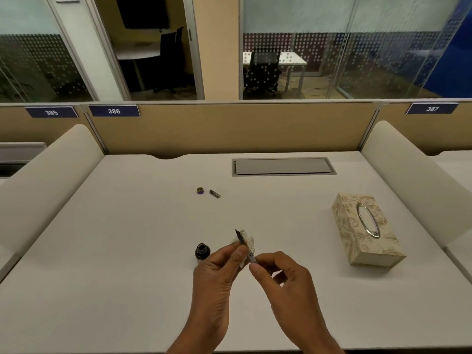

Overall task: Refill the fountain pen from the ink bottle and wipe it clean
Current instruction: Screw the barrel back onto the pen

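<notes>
A dark fountain pen section (240, 237) points up and away, its nib at the top. A crumpled white tissue (249, 243) lies against it, pinched to the pen by my left hand (217, 274). My right hand (283, 279) grips the pen's lower end between thumb and fingers. The open ink bottle (202, 251), small, round and dark, stands on the white desk (127, 251) just left of my left hand. Farther back lie the bottle's cap (200, 191) and a short dark pen part (214, 193).
A patterned tissue box (365, 229) with an oval metal-rimmed opening sits to the right. A grey cable hatch (283, 166) is set into the desk at the back. Padded dividers flank both sides, and a tan partition closes the far edge.
</notes>
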A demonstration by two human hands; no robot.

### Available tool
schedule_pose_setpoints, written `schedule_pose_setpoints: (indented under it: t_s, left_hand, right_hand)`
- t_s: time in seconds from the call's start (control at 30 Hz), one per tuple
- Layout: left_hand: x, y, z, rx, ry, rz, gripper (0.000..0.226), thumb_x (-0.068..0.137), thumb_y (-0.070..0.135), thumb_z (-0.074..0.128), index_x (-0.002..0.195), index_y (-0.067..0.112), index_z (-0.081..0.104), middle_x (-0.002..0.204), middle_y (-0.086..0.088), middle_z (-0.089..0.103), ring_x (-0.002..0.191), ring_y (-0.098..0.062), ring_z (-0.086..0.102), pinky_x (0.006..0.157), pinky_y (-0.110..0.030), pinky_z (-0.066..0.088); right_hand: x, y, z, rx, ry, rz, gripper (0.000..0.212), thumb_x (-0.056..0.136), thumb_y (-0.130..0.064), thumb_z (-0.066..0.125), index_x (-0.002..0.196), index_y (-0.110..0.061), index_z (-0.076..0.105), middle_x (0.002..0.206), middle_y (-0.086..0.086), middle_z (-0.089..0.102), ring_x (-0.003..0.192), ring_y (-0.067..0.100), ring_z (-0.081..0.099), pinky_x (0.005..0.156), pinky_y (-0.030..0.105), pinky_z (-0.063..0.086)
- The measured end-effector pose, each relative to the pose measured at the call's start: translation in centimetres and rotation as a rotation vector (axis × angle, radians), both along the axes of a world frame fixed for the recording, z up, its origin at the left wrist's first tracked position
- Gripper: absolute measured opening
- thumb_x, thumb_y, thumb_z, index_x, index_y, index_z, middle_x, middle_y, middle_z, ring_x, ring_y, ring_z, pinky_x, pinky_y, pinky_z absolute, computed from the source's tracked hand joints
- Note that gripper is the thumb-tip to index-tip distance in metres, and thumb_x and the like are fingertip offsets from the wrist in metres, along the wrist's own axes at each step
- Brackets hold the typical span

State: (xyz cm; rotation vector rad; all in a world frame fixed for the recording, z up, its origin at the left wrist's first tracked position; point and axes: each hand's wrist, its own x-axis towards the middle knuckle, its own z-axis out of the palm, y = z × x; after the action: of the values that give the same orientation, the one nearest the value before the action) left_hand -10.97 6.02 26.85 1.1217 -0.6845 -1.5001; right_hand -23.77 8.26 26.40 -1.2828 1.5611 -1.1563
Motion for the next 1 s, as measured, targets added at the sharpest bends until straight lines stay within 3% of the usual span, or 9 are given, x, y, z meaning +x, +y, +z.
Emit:
schedule_pose_setpoints:
  t_s: [0.2,0.37,0.53,0.67,0.87,1.0]
  left_hand:
    - [1.7,-0.5,-2.7,0.073,-0.062,0.070,0.021,0.083,0.013,0.075,0.102,0.011,0.082,0.108,-0.008,0.081,0.108,-0.024,0.075,0.109,-0.045,0.050]
    - [3.0,-0.8,-3.9,0.118,-0.072,0.143,0.028,0.073,0.019,0.076,0.100,0.012,0.082,0.104,-0.006,0.082,0.106,-0.024,0.076,0.105,-0.042,0.053]
    - [3.6,-0.6,-4.8,0.163,-0.120,0.182,0.022,0.076,0.018,0.077,0.097,0.014,0.082,0.099,-0.002,0.083,0.100,-0.019,0.077,0.101,-0.039,0.055]
    - [3.7,-0.3,-5.3,0.191,-0.126,0.173,0.016,0.086,0.006,0.074,0.099,0.011,0.081,0.098,-0.006,0.083,0.096,-0.022,0.078,0.101,-0.042,0.056]
    - [4.2,-0.9,-4.9,0.192,-0.039,0.131,0.025,0.079,0.005,0.079,0.104,0.006,0.079,0.100,-0.007,0.082,0.095,-0.024,0.079,0.099,-0.041,0.056]
    - [4.5,-1.1,-4.8,0.200,0.025,0.116,0.033,0.068,0.006,0.083,0.101,0.007,0.079,0.105,-0.013,0.081,0.105,-0.031,0.075,0.103,-0.042,0.054]
  right_hand:
    - [1.7,-0.9,-2.7,0.073,-0.025,-0.006,0.006,0.089,-0.028,0.073,0.089,-0.034,0.074,0.089,-0.016,0.074,0.084,0.004,0.066,0.073,0.017,0.053]
    - [3.0,-1.4,-4.4,0.173,-0.042,0.057,0.002,0.089,-0.031,0.073,0.089,-0.032,0.075,0.086,-0.016,0.074,0.078,0.002,0.066,0.068,0.016,0.053]
    - [3.3,-1.3,-5.4,0.290,-0.146,0.060,0.002,0.085,-0.025,0.078,0.084,-0.027,0.077,0.082,-0.006,0.077,0.080,0.014,0.071,0.073,0.026,0.058]
    - [3.5,-1.3,-5.5,0.283,-0.181,0.042,0.004,0.084,-0.021,0.079,0.084,-0.024,0.076,0.079,0.003,0.076,0.077,0.023,0.072,0.065,0.025,0.058]
    - [3.5,-1.5,-5.7,0.215,-0.067,0.032,0.008,0.086,-0.029,0.077,0.092,-0.033,0.075,0.083,-0.008,0.076,0.083,0.016,0.073,0.077,0.029,0.063]
    - [3.6,-1.5,-5.7,0.185,-0.019,0.055,0.011,0.086,-0.028,0.077,0.095,-0.035,0.073,0.085,-0.013,0.073,0.079,0.011,0.069,0.073,0.029,0.062]
